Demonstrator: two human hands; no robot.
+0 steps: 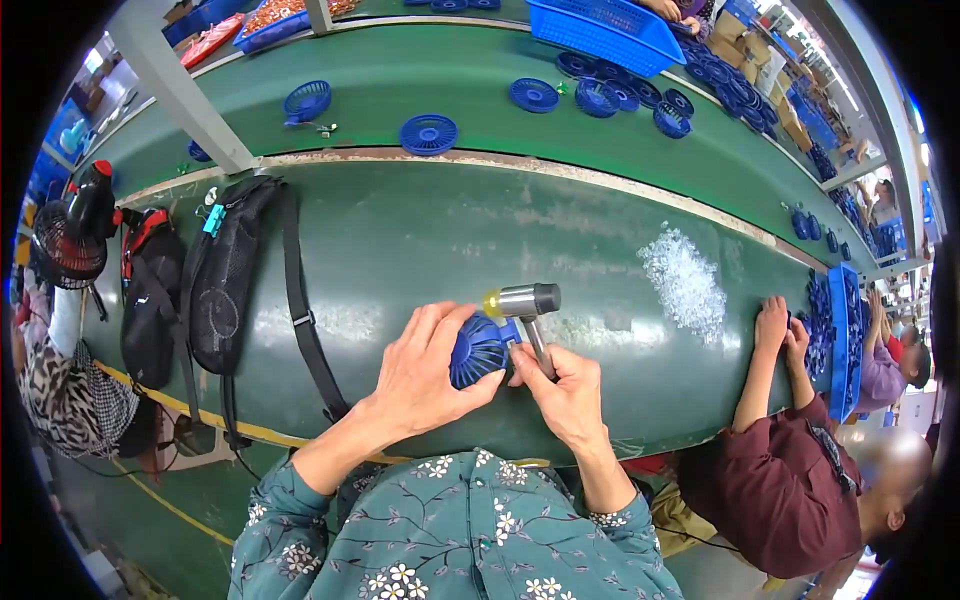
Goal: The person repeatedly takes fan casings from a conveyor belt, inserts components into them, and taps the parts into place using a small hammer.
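Blue slatted housing [476,358]: round and ribbed, directly before the worker over the green worktable [590,240]; twelve o'clock is the table's far side. Whether its underside rests on the table cannot be told from here.
Housing axis: the short neck [509,331] runs from the ribbed body toward two o'clock, into the space beneath the mallet.
Left hand [425,368]: nearer to the ribbed body, at its nine o'clock; fingers curl over the upper edge and the thumb lies along the lower edge, gripping the housing between them.
Right hand [572,397]: between three and four o'clock of the body, nearer to the neck; fingers wrap the mallet's handle. Its foremost fingertips come close to the neck; contact cannot be judged.
Mallet [526,301]: metal head at one o'clock of the housing, long axis nearly nine-to-three; yellow face [491,303] at the nine o'clock end, black face [546,297] at the three o'clock end. The handle slopes toward five o'clock.
Mallet to housing: yellow face just beside the upper rim; touching or apart, unclear.
Clear pieces [685,282]: loose heap between two and three o'clock, well apart from both hands.
Black bag [225,285]: between nine and ten o'clock, on the same table.
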